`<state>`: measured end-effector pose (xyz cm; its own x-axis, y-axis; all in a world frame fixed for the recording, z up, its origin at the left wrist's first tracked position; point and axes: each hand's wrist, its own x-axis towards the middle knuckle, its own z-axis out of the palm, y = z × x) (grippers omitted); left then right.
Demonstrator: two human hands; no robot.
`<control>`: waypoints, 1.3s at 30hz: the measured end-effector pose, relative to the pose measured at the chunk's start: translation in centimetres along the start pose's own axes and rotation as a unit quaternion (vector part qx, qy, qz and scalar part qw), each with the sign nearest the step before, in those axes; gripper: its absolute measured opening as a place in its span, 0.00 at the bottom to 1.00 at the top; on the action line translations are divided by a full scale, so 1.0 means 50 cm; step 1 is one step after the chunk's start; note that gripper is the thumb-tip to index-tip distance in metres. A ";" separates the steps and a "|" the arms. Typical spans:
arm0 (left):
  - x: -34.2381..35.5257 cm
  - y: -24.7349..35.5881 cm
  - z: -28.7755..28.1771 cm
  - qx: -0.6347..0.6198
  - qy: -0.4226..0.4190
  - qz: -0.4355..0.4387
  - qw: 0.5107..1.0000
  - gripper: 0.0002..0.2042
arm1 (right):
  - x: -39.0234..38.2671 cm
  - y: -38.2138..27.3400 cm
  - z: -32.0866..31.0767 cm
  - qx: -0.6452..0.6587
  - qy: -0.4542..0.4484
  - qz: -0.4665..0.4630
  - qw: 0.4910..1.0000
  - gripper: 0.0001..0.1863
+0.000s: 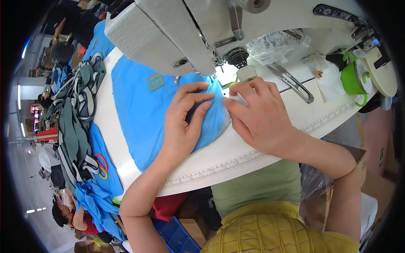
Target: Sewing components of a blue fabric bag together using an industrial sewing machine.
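A blue fabric piece (137,114) with a small square olive patch (155,82) lies on the white sewing table, its upper right edge under the needle area of a white sewing machine (156,33). My left hand (183,120) rests on the cloth left of the needle. Its bent fingertips press the fabric, and the thumb stands apart from the index finger. Just right of the needle, my right hand (263,116) has curled fingers closed at the cloth's right edge. Its thumb is mostly hidden. The machine's light brightens the cloth between both hands.
Metal scissors-like snips (293,82) and a green lidded cup (354,78) sit to the right. A printed ruler strip (236,162) follows the table's front edge. Grey-green strips with white edging (78,114) and more blue cloth (99,206) pile up left. Another person (76,215) sits beyond.
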<state>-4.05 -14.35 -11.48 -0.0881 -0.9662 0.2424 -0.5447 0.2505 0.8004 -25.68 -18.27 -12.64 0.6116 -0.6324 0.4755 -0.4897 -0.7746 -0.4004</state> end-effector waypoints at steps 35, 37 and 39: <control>0.034 -0.037 -0.028 0.086 -0.074 0.065 0.991 0.16 | 0.014 0.039 -0.008 0.048 -0.039 -0.029 0.998 0.16; 0.036 -0.040 -0.037 0.032 -0.081 0.056 0.995 0.16 | 0.013 0.033 -0.004 0.027 -0.035 -0.035 0.998 0.16; 0.029 -0.016 -0.035 0.092 -0.078 0.067 0.990 0.16 | 0.011 0.029 -0.002 0.005 -0.032 -0.041 0.999 0.16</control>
<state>-2.31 -15.84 -10.81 -0.2908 -0.9260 0.2406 -0.6607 0.3762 0.6496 -26.13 -19.75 -12.88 0.6872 -0.5653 0.4563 -0.4306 -0.8228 -0.3708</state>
